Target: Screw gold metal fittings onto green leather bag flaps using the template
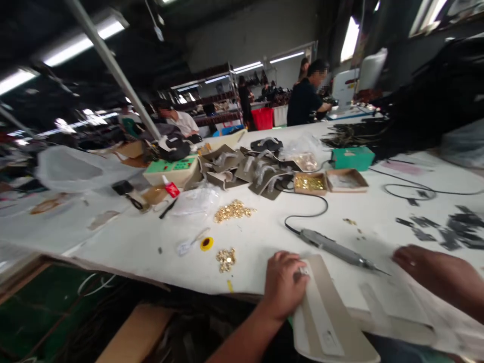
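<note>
One panel (338, 312) lies across the near edge of the bench (132, 247), its far end clamped in our left hand (285, 282). Near the tip of the tool (333, 246) we have our right hand (419, 264), blurred; we cannot tell whether its fingers are apart or together. Gold pieces (233, 210) lie farther left.

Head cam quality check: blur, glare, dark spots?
Head view: edges smeared, the right hand soft with fingers hard to separate; the larger gold pile nearer the middle reads clearer. Head view: ceiling light and window blown out white. Head view: black heap at right mostly lost in shadow.
</note>
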A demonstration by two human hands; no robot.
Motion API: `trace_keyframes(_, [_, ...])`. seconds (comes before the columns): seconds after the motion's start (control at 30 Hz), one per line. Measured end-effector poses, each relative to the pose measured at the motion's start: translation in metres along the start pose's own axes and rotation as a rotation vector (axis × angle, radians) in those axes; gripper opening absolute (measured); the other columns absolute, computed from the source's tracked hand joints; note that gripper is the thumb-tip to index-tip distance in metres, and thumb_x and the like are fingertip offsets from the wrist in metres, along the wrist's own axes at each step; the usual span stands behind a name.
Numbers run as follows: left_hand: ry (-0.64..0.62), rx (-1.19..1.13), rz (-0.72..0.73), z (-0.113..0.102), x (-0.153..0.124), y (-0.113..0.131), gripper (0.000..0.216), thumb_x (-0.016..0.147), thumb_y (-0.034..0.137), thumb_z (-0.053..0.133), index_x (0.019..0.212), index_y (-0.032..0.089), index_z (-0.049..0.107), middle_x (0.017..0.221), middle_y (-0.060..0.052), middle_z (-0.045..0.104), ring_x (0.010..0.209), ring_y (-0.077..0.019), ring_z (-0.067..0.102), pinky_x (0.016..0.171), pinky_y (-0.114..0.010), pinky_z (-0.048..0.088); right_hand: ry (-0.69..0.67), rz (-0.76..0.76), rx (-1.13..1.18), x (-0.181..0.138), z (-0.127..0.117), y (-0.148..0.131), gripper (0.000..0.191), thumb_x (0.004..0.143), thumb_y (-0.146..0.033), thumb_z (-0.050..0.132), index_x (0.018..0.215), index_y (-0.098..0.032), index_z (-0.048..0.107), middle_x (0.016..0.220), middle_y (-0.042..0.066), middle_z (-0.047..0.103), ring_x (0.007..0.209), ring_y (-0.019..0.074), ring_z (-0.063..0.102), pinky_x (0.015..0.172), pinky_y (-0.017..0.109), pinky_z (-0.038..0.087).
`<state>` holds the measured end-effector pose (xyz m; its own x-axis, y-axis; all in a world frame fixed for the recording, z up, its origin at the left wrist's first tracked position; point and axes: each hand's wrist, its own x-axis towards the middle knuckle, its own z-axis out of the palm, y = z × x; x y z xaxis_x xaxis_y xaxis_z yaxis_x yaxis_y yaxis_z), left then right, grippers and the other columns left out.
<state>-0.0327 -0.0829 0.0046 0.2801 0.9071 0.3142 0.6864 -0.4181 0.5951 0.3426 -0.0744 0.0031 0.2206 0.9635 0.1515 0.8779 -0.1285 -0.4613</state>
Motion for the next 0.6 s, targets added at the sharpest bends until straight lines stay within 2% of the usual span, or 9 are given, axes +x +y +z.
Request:
trace_keyframes(0.07, [-0.038,-0.035,-0.002,-0.003,0.003,-0.001,0.028,0.077,0.019,0.076,0.104,0.027,0.075,0.119,-0.002,0.076,0.117,-0.0258,0.06,0.105,-0.048,0.046,-0.183,-0.042,-0.2,-0.004,-0.009,0.001,0.021,0.094,-0.034,0.059,0.077,-0.029,0.069,0.096,0.014,0.076,0.074,0.0258,0.067,0.063,0.041,0.04])
trace_keyframes(0.13, [-0.061,-0.051,0.004,-0.003,0.005,-0.003,0.029,0.078,0.018,0.076,0.106,0.027,0.074,0.121,-0.002,0.074,0.119,-0.0257,0.058,0.106,-0.048,0.044,-0.23,-0.006,-0.236,-0.005,-0.018,-0.015,0.023,0.096,-0.038,0.053,0.083,-0.028,0.069,0.096,0.014,0.076,0.074,0.0282,0.067,0.064,0.042,0.04])
trace_keyframes(0.27, [-0.088,-0.042,0.015,-0.001,0.004,-0.004,0.027,0.081,0.02,0.075,0.107,0.027,0.073,0.123,-0.002,0.073,0.122,-0.0255,0.056,0.107,-0.048,0.043,-0.258,0.007,0.095,-0.015,-0.024,-0.078,0.028,0.094,-0.048,0.053,0.091,-0.025,0.07,0.088,0.009,0.075,0.075,0.0247,0.066,0.068,0.037,0.045])
trace_keyframes(0.33, [-0.095,-0.029,0.014,0.0,0.005,-0.004,0.027,0.082,0.021,0.075,0.108,0.027,0.073,0.124,-0.002,0.072,0.123,-0.0253,0.055,0.107,-0.047,0.042,-0.353,-0.089,0.289,-0.023,-0.014,-0.113,0.03,0.093,-0.052,0.056,0.093,-0.026,0.07,0.087,0.006,0.074,0.075,0.0229,0.064,0.068,0.034,0.046])
trace_keyframes(0.43, [-0.108,-0.014,0.012,0.001,0.006,-0.005,0.027,0.083,0.022,0.075,0.109,0.027,0.072,0.124,-0.002,0.072,0.123,-0.0256,0.055,0.107,-0.047,0.042,-0.489,-0.252,0.455,-0.033,0.016,-0.152,0.024,0.096,-0.044,0.056,0.089,-0.025,0.069,0.09,0.004,0.071,0.083,0.0215,0.064,0.074,0.032,0.048])
trace_keyframes(0.5, [-0.116,-0.009,0.015,0.0,0.006,-0.005,0.027,0.083,0.023,0.075,0.109,0.026,0.072,0.124,-0.002,0.073,0.123,-0.0258,0.055,0.107,-0.047,0.042,-0.529,-0.301,0.475,-0.036,0.036,-0.165,0.02,0.096,-0.037,0.057,0.087,-0.025,0.069,0.091,0.002,0.069,0.087,0.0203,0.063,0.079,0.033,0.048])
trace_keyframes(0.6, [-0.118,-0.005,0.019,0.0,0.007,-0.005,0.026,0.084,0.023,0.074,0.11,0.026,0.071,0.124,-0.002,0.073,0.124,-0.0261,0.054,0.107,-0.047,0.043,-0.53,-0.301,0.438,-0.034,0.055,-0.17,0.017,0.096,-0.033,0.058,0.087,-0.025,0.07,0.091,0.001,0.068,0.088,0.0188,0.063,0.082,0.033,0.047])
